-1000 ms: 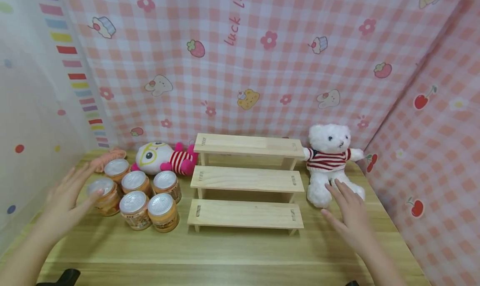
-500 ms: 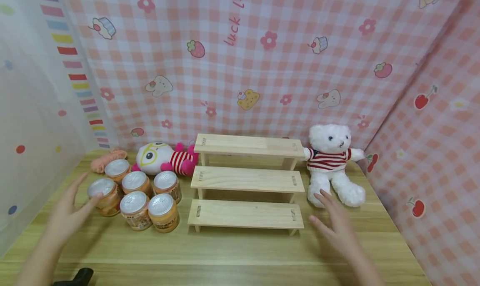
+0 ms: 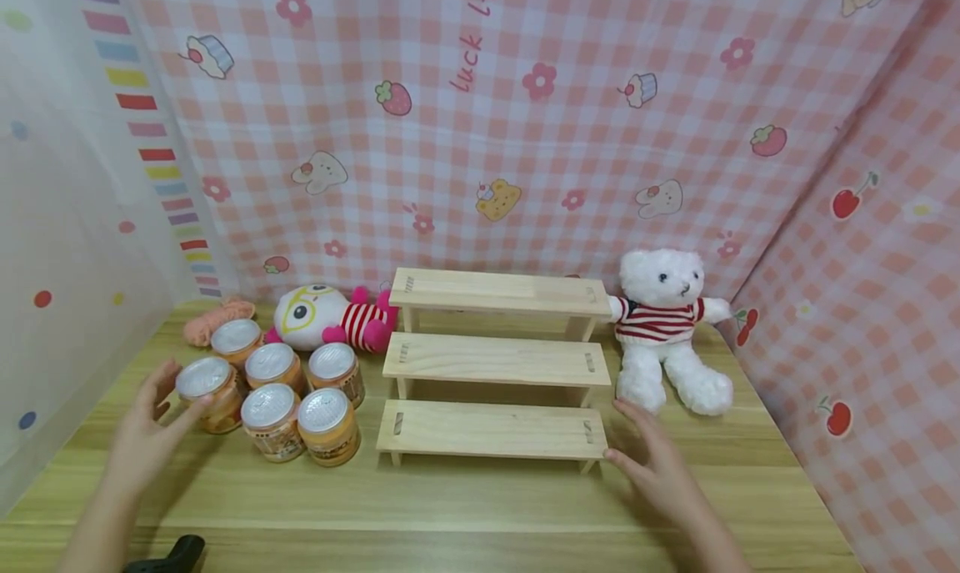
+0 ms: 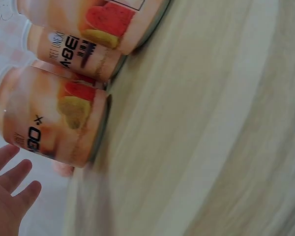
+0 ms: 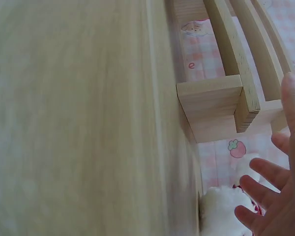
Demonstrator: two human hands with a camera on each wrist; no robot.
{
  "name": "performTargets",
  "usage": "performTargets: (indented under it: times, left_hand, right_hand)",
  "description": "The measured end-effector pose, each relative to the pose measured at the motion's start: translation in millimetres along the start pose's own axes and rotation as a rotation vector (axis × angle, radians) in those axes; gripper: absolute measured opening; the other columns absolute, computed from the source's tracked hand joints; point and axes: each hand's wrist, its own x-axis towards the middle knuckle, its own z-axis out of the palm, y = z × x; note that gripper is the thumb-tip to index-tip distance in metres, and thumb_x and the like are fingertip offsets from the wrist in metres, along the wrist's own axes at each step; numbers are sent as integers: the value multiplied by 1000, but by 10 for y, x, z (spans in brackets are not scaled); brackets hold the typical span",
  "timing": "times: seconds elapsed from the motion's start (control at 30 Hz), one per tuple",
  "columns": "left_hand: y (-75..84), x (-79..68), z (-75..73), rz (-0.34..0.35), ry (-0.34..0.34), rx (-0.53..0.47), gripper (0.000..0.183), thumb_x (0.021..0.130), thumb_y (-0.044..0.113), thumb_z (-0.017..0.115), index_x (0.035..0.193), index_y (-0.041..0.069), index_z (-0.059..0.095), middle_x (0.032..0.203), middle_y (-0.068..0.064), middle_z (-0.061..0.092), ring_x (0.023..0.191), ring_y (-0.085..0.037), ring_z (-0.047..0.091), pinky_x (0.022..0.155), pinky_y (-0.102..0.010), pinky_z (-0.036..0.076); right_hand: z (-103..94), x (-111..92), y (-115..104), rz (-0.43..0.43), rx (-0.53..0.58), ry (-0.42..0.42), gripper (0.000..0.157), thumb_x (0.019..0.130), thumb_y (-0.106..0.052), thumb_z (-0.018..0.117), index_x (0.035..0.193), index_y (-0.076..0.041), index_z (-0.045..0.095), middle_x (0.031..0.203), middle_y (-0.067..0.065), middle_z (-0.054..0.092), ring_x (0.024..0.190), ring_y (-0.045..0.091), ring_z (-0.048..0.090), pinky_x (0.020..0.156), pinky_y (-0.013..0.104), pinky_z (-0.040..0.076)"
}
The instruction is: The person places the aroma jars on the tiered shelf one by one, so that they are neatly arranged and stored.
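My left hand (image 3: 146, 439) is beside the leftmost jar (image 3: 217, 402), thumb in front of it and fingers behind its far left side. The left wrist view has spread fingers (image 4: 24, 172) close to a jar (image 4: 49, 123) with an orange fruit label. These jars, several in a cluster, have silvery lids and stand upright. My right hand (image 3: 660, 469) is at the right end of a three-tier wooden display stand (image 3: 491, 429), thumb tip right at the lowest board's end. In the right wrist view its fingers (image 5: 270, 174) are spread and relaxed beside the stand (image 5: 211, 98).
Behind the jars lie a pink plush doll (image 3: 330, 319) and a peach-coloured yarn bundle (image 3: 217, 321). A white teddy bear (image 3: 660, 331) in a striped sweater sits right of the stand. A black object (image 3: 176, 556) shows at the front edge. Checked cloth (image 3: 487, 139) hangs behind.
My right hand has moved left and toward the front, from over the teddy's legs to the stand's end. My left hand has lowered and come closer round the leftmost jar. The jars have not moved.
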Motion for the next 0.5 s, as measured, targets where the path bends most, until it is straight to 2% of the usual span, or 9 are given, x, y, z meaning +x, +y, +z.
performTargets:
  times: [0.07,0.17,0.2,0.3,0.4,0.43,0.5]
  left_hand:
    - [-26,-7,25,-9,13,-11,75,95,13,61,151,-2,13,146,-35,24,126,1,29,98,-6,22]
    - [-56,-16,60,-35,20,-36,76,94,13,62,151,-2,13,145,-36,25,122,3,32,91,-2,26]
    - [-64,-17,70,-48,18,-42,77,94,14,62,151,-1,13,145,-37,25,122,2,33,90,-1,27]
    - [-88,-17,108,-57,11,-60,78,94,13,63,151,-1,13,142,-38,29,121,-1,37,90,-2,31]
    - [-109,-7,150,-40,24,-63,76,92,11,64,150,-1,17,136,-32,39,114,2,42,87,-4,36]
    - [-117,0,160,-28,33,-57,75,92,10,65,150,-2,18,133,-30,41,110,4,42,86,-4,37]
    - [-128,4,179,-23,51,-55,75,91,9,66,149,-3,20,130,-26,43,105,7,42,83,-4,38]
  right_hand:
    - [14,-5,2,11,10,-5,65,81,-10,76,138,-2,45,138,25,45,125,40,40,100,58,30]
    - [42,-22,12,29,32,-14,64,82,-10,75,137,0,45,137,24,46,125,40,40,99,60,30]
    - [53,-30,17,35,36,-16,63,82,-10,75,137,0,45,137,23,47,125,40,40,100,58,31]
    - [93,-51,40,48,66,-10,62,82,-9,74,136,1,46,137,20,49,125,39,41,106,34,31]
    - [137,-67,65,33,115,8,60,81,-4,74,135,3,48,134,21,51,120,41,46,101,13,28]
    - [152,-72,75,24,139,13,60,81,-2,74,134,3,49,134,21,52,118,41,48,99,10,28]
    - [177,-79,89,4,184,15,59,80,2,73,134,3,49,132,22,53,114,41,52,97,14,35]
